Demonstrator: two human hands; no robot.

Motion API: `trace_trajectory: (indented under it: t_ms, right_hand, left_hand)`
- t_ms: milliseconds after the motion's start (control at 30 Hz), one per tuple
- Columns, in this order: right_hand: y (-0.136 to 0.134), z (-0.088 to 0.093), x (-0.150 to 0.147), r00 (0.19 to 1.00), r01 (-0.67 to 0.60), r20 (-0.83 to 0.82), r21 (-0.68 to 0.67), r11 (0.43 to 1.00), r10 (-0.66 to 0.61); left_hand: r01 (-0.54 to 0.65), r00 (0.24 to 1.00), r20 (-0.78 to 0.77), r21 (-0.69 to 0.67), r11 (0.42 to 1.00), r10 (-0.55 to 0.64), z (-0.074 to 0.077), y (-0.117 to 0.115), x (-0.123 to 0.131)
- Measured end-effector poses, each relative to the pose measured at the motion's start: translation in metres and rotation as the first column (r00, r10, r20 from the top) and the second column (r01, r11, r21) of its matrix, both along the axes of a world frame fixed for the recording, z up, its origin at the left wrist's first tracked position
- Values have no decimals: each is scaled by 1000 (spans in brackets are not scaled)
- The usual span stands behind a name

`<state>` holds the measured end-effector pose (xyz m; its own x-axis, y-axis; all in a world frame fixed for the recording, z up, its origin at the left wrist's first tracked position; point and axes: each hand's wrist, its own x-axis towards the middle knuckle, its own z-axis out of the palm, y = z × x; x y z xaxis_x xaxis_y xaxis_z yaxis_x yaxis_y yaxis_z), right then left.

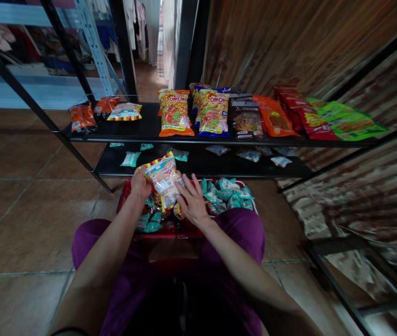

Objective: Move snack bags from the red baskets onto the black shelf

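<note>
My left hand (141, 185) grips the left edge of a snack bag (163, 181) with yellow-and-red striped ends and a pale blue, printed face. The fingers of my right hand (191, 200) are spread and rest against the bag's right side. Both hands are above a red basket (123, 198) between my knees. Inside it lie many small teal packets (229, 191), with brownish packets among them. The bag and my right hand hide part of the basket's contents.
Behind the basket stands a black two-tier shelf (142, 130). Its upper tier carries orange packs (82, 117), a striped bag (124, 112), upright noodle snack bags (175, 113), brown, red and green packs (350, 120). Small packets (130, 159) lie below. A dark frame (338, 280) stands right.
</note>
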<state>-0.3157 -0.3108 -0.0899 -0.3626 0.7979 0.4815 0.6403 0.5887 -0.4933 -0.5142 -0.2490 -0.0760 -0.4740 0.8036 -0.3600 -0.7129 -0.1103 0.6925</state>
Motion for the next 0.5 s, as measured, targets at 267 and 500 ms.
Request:
trace_trajectory:
  t_ms: [267,500]
  right_hand:
    - [-8,-8,-1,961,-131,252,43,991,116]
    - [-4,-19,0,959,-59,284,126,990,21]
  left_hand:
    - [-47,999,-16,-80,996,46,4,5,1]
    - [42,999,17,-57,997,-41,-3,12,6]
